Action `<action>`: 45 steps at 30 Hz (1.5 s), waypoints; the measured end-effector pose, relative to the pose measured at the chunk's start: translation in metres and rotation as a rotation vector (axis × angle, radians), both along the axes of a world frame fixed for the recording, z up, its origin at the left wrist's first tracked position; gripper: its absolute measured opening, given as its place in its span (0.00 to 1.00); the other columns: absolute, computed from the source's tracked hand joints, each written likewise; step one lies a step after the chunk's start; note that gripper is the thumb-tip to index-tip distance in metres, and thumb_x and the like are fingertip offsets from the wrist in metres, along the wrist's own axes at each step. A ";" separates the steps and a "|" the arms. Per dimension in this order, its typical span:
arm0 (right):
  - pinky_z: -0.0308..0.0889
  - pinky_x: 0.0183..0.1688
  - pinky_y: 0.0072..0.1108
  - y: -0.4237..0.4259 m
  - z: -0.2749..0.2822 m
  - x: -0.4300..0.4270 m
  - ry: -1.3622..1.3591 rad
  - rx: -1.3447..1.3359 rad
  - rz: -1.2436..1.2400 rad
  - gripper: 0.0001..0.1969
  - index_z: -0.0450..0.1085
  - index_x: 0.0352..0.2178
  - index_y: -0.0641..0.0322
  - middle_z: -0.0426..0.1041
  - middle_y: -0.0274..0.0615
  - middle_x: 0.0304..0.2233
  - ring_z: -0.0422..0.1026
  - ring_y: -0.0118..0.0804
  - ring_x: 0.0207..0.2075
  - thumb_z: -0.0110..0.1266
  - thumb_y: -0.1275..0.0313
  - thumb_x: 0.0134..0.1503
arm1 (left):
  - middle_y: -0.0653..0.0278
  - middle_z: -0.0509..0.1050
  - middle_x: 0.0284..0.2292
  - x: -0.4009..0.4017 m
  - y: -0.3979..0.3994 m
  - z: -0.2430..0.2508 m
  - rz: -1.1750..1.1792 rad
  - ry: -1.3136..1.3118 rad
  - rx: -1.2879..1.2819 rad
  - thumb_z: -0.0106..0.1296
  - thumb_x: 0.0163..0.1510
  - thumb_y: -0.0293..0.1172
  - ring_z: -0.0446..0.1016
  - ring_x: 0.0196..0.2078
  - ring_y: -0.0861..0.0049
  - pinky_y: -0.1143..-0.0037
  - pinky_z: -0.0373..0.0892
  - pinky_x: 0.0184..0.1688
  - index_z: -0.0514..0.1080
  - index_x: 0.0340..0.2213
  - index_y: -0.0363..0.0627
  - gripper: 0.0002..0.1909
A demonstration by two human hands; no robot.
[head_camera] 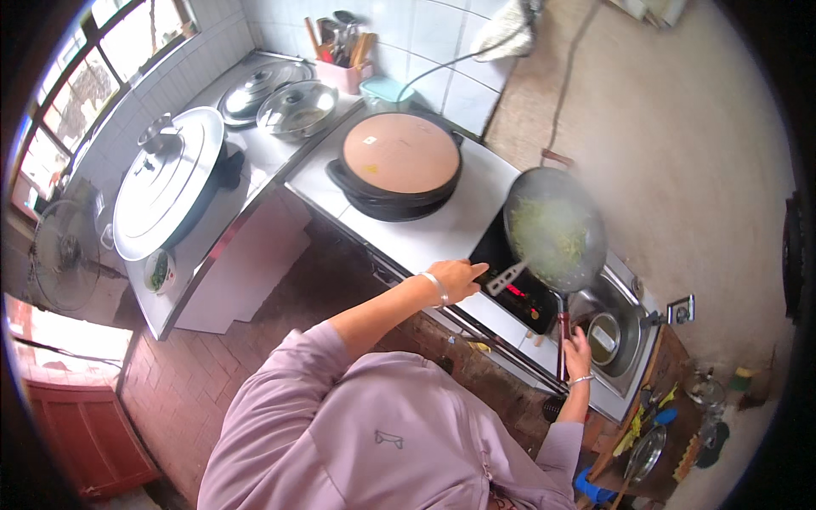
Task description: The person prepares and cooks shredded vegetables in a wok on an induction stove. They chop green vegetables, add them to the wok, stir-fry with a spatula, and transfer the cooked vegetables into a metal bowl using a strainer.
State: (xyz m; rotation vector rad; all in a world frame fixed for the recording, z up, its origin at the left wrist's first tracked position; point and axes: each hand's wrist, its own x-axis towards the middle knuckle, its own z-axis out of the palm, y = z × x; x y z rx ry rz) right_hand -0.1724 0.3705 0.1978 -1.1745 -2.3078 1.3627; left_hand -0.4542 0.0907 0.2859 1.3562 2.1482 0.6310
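A dark wok (554, 229) with steaming shredded greenish food (551, 236) sits on a black induction cooker (532, 306), whose red display is lit. A slotted metal utensil (508, 278) leans over the wok's near rim. My left hand (456, 280) is over the cooker's left edge beside that utensil, a finger extended and nothing seen in it. My right hand (578, 354) is beside the wok's dark red handle (563, 338), fingers extended and not wrapped round it; whether it touches the handle is unclear.
Left of the cooker stands a round electric pan (401, 153). A steel sink (621, 331) holding a bowl lies right. The left counter carries a large lidded pot (169, 185), glass and metal lids (298, 108) and a bowl of greens (159, 271). A pink utensil holder (344, 76) stands by the tiles.
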 end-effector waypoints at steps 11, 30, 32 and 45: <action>0.62 0.44 0.24 -0.209 0.116 -0.269 0.511 -0.140 0.264 0.21 0.56 0.48 0.66 0.61 0.47 0.47 0.61 0.37 0.49 0.44 0.70 0.54 | 0.50 0.71 0.31 -0.048 -0.336 -0.069 0.599 -0.254 0.107 0.43 0.47 0.32 0.70 0.33 0.58 0.70 0.66 0.38 0.66 0.40 0.38 0.17; 0.58 0.49 0.25 -0.213 0.007 -0.884 0.064 0.493 0.462 0.42 0.50 0.51 0.67 0.61 0.52 0.47 0.62 0.43 0.48 0.61 0.64 0.35 | 0.61 0.69 0.19 -0.221 -0.452 -0.037 1.318 -0.326 0.151 0.42 0.48 0.22 0.71 0.20 0.79 0.81 0.66 0.24 0.66 0.38 0.33 0.13; 0.56 0.51 0.25 -0.215 -0.002 -0.913 0.063 0.461 0.460 0.42 0.49 0.51 0.69 0.59 0.54 0.48 0.59 0.46 0.50 0.59 0.63 0.35 | 0.60 0.70 0.19 -0.242 -0.449 -0.032 1.374 -0.353 0.121 0.42 0.48 0.22 0.71 0.20 0.79 0.81 0.66 0.24 0.66 0.38 0.33 0.13; 0.55 0.50 0.34 -0.198 -0.047 -0.976 -0.096 0.495 0.472 0.45 0.46 0.51 0.59 0.51 0.52 0.50 0.53 0.49 0.52 0.62 0.60 0.32 | 0.56 0.71 0.19 -0.315 -0.465 -0.053 1.157 -0.246 -0.039 0.44 0.47 0.23 0.72 0.20 0.70 0.76 0.67 0.25 0.67 0.37 0.35 0.13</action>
